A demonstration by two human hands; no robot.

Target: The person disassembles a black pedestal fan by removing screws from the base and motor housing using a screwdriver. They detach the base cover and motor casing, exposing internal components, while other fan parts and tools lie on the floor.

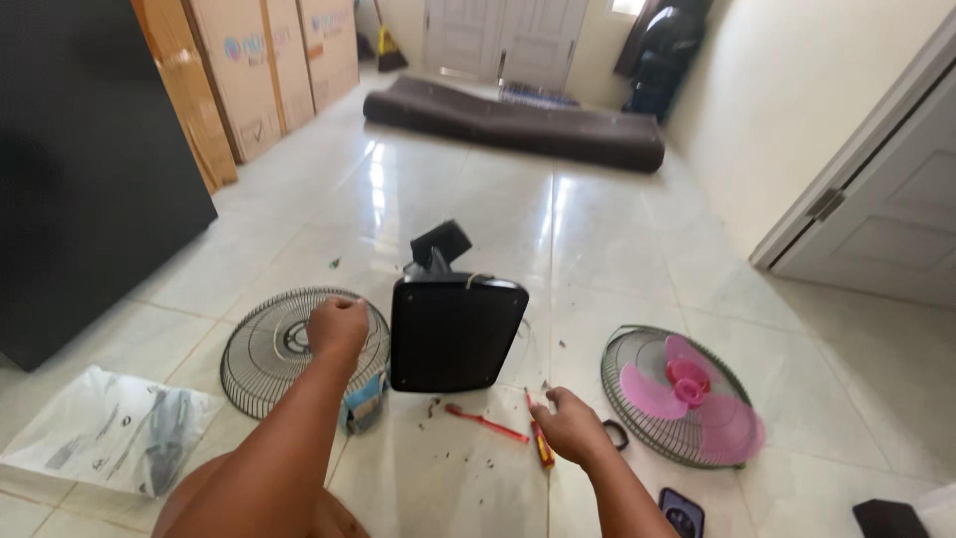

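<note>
Screwdriver [539, 438] is the thing nearest the right hand [570, 423], so I'll place everything off the black fan base [454, 334] standing in the middle of the tile floor [597, 249].

Biggest first: that base sits upright, with a dark neck piece [441, 244] sticking up behind it. Left of the base lies a wire grill [269, 349], flat on the floor. Right of the base, well apart, lies a second grill [637, 418] with a pink blade [687, 394] resting in it.

The left hand [339, 327] is closed into a fist over the left grill's near-base edge; looks like it pinches a thin white wire, but I can't tell for sure.

The right hand hovers in front of the base, low right corner, fingers loosely spread and holding nothing. The screwdriver lies just beside its fingertips on the base side, maybe touching. Its long axis runs toward and away from the base, red-yellow handle at the near end, tip pointing at the base. A thin red tool [486, 422] lies further left, angled across. Right hand is clearly the nearer one.
</note>
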